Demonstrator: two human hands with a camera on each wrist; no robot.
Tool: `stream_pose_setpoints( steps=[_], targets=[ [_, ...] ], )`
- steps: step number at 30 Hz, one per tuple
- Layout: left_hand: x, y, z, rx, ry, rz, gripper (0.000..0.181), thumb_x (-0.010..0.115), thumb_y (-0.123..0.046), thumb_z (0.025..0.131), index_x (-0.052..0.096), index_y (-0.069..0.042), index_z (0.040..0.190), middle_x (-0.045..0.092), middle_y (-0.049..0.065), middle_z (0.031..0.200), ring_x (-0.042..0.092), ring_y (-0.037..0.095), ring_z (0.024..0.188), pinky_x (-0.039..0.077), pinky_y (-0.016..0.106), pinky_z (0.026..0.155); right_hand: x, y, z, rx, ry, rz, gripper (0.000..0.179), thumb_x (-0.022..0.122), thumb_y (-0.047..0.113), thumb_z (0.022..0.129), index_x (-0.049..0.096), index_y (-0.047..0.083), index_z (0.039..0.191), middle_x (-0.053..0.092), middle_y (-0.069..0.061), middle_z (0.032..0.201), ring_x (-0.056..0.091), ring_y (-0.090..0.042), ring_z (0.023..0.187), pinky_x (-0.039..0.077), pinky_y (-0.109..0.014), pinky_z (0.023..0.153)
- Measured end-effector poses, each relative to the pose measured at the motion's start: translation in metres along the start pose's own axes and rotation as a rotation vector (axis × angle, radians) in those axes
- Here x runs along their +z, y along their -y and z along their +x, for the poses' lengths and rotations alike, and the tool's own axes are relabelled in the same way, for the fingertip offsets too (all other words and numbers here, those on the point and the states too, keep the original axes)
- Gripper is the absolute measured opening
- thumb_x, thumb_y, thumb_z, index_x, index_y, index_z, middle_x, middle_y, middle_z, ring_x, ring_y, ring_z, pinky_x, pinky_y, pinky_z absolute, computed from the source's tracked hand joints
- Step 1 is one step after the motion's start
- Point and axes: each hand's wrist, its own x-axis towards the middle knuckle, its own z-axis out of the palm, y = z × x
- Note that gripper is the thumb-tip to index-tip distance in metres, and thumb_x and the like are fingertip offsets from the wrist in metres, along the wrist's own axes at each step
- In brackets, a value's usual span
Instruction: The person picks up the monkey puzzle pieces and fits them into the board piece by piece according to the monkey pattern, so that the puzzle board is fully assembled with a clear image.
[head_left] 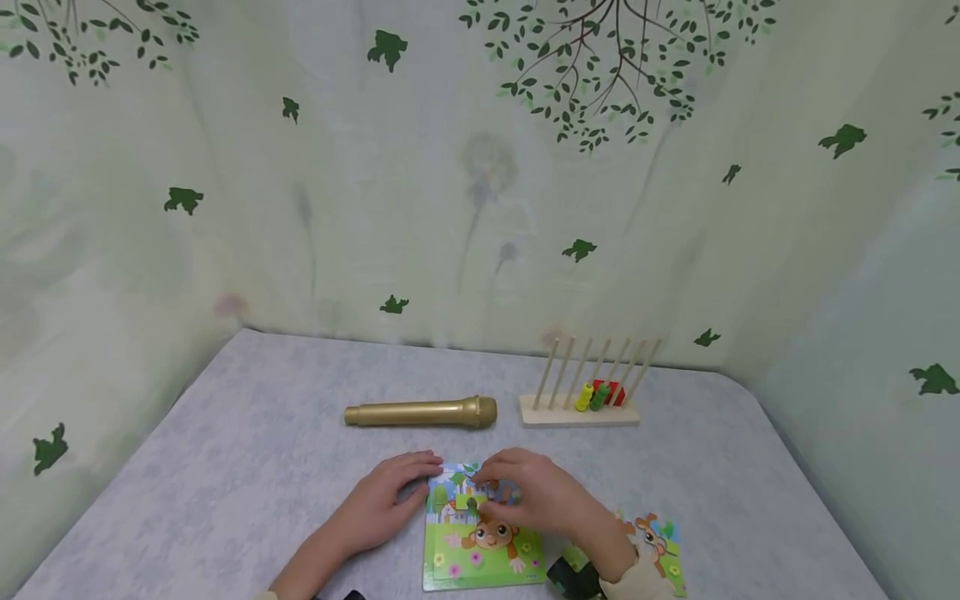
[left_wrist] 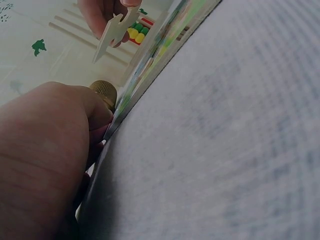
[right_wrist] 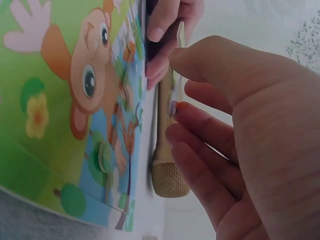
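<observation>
A jigsaw puzzle board (head_left: 483, 567) with a cartoon monkey on green ground lies at the front middle of the table. My left hand (head_left: 386, 500) rests beside it, thumb and fingertips at its left edge. Over the board's upper right part, my right hand (head_left: 536, 496) pinches a thin puzzle piece (left_wrist: 111, 37) between thumb and fingers. In the right wrist view the piece stands on edge, raised off the board, so its picture is hidden. A raised piece (right_wrist: 103, 157) sits unevenly in the board's picture.
Behind the board lies a gold microphone (head_left: 420, 413). A wooden peg stand (head_left: 577, 416) with yellow, green and red beads stands at the back right. Another cartoon puzzle (head_left: 671, 550) lies right of the board, partly under my right forearm. A patterned curtain (head_left: 420, 208) hangs behind the table.
</observation>
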Motion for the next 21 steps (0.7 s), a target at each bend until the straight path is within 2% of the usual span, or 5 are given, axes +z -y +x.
stream_pose_setpoints(
  steps=[11,16,21],
  targets=[
    [0.000,0.001,-0.001,-0.014,0.015,-0.016,0.030,0.067,-0.012,0.100,0.071,-0.015,0.129,0.064,0.004,0.142,0.058,0.028,0.135,0.048,0.056,0.109,0.010,0.008,0.004,-0.018,0.028,-0.004,0.026,0.074,0.031,0.098,0.075,0.020,0.121,0.070,0.007,0.118,0.066,-0.004,0.094,0.051,-0.009,0.080],
    [0.000,0.001,-0.001,-0.007,0.009,-0.008,0.030,0.067,-0.013,0.100,0.071,-0.016,0.130,0.064,0.004,0.142,0.058,0.027,0.135,0.048,0.055,0.109,0.014,0.008,0.006,-0.014,0.052,-0.002,0.028,0.072,0.034,0.099,0.073,0.020,0.122,0.070,0.007,0.118,0.064,0.000,0.094,0.051,-0.009,0.080],
    [0.000,0.000,-0.001,0.007,-0.005,-0.008,0.030,0.067,-0.013,0.100,0.071,-0.016,0.129,0.065,0.005,0.141,0.058,0.028,0.135,0.048,0.057,0.108,0.018,0.009,0.006,-0.027,0.063,-0.033,0.027,0.071,0.035,0.099,0.074,0.020,0.122,0.070,0.009,0.118,0.063,-0.001,0.099,0.052,-0.013,0.086]
  ],
)
